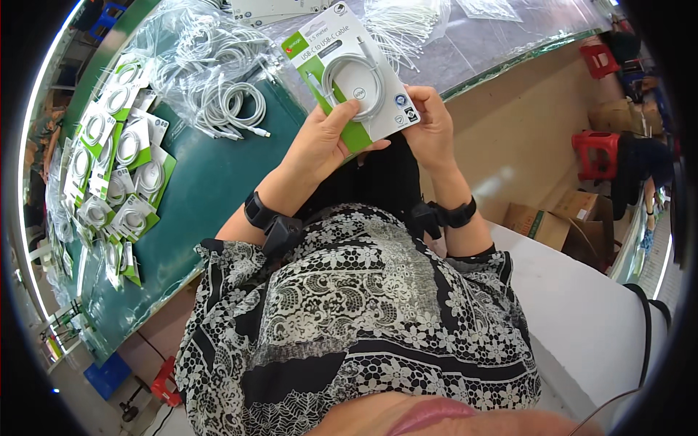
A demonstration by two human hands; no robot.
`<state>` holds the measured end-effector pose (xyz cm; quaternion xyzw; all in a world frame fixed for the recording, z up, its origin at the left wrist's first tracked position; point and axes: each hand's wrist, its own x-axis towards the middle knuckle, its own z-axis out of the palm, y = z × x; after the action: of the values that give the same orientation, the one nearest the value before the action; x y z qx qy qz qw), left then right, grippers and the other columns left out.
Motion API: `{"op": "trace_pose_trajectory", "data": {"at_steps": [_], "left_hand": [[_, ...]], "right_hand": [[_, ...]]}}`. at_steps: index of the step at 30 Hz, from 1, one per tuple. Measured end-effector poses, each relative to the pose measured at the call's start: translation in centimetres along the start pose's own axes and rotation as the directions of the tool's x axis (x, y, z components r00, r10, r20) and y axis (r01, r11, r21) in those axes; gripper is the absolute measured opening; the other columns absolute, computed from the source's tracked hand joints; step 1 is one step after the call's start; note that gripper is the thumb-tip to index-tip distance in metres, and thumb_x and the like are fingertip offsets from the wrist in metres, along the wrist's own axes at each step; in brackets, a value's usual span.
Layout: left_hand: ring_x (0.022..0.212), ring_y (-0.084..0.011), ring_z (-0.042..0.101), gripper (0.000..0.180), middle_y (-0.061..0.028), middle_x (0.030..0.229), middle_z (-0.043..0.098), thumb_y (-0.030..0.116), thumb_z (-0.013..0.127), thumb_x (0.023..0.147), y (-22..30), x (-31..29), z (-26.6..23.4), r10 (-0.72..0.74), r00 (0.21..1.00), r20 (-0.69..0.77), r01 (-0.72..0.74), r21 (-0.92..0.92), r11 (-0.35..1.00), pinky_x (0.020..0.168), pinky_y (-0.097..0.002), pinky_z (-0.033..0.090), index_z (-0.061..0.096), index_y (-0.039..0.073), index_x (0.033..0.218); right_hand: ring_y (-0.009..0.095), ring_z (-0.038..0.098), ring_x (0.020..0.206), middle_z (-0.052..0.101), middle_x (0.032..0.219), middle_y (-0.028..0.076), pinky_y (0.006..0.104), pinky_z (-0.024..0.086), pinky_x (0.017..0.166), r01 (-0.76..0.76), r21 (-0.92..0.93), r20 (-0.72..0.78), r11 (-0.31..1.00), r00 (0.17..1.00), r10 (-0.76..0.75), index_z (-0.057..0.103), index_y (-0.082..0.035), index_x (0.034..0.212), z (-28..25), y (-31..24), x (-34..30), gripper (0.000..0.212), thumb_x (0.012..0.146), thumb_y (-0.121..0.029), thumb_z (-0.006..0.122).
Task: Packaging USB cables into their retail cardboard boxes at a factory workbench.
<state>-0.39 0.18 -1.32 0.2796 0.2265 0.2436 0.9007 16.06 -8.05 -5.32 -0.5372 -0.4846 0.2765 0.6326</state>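
A white and green cardboard package (393, 93) is held up between my two hands, tilted, over the table's front edge. Looped on its front is a white charging cable (380, 81) with a plug at each end. My left hand (320, 138) grips the card's lower left, thumb pressed on the coil and fingers behind. On the lower right corner, my right hand (434, 131) pinches the edge, its fingertips partly behind the card. Just left of the package, loose coiled white cables (236, 109) spill from a clear plastic bag (171, 62).
Many similar carded cables (131, 149) lie heaped on the green tabletop (211, 171) at the left. Thin white strips (407, 29) lie at the back. A white surface (574, 312), cardboard boxes (542, 225) and a red stool (596, 154) are on the right.
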Motion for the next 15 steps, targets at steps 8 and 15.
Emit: {"op": "trace_pose_trajectory", "data": {"at_steps": [8, 15], "left_hand": [[0.112, -0.03, 0.059, 0.037, -0.0135, 0.125, 0.051, 0.012, 0.05, 0.097, -0.5, 0.6, 0.0, 0.011, 1.0, 0.012, -0.012, 0.027, 1.0, 0.079, -0.0493, 0.06, 0.036, 0.004, 0.132], [0.108, -0.0278, 0.061, 0.034, -0.0123, 0.121, 0.054, 0.012, 0.052, 0.096, -0.5, 1.1, 0.4, 0.111, 0.991, -0.079, -0.113, -0.017, 0.993, 0.08, -0.0462, 0.06, 0.042, 0.003, 0.127]], "right_hand": [[0.013, 0.062, 0.092, 0.065, 0.098, 0.006, 0.0234, 0.048, 0.081, -0.132, 0.102, 0.018, 0.986, 0.991, 0.131, 0.059, 0.0, 0.103, -0.4, -0.6, -0.1, 0.023, 0.082, 0.01, 0.06], [0.021, 0.056, 0.089, 0.061, 0.093, 0.002, 0.0363, 0.043, 0.08, 0.468, -0.657, 0.068, 0.591, 0.818, -0.572, 0.064, -0.01, 0.102, -1.3, -4.0, -0.5, 0.026, 0.078, -0.001, 0.065]]}}
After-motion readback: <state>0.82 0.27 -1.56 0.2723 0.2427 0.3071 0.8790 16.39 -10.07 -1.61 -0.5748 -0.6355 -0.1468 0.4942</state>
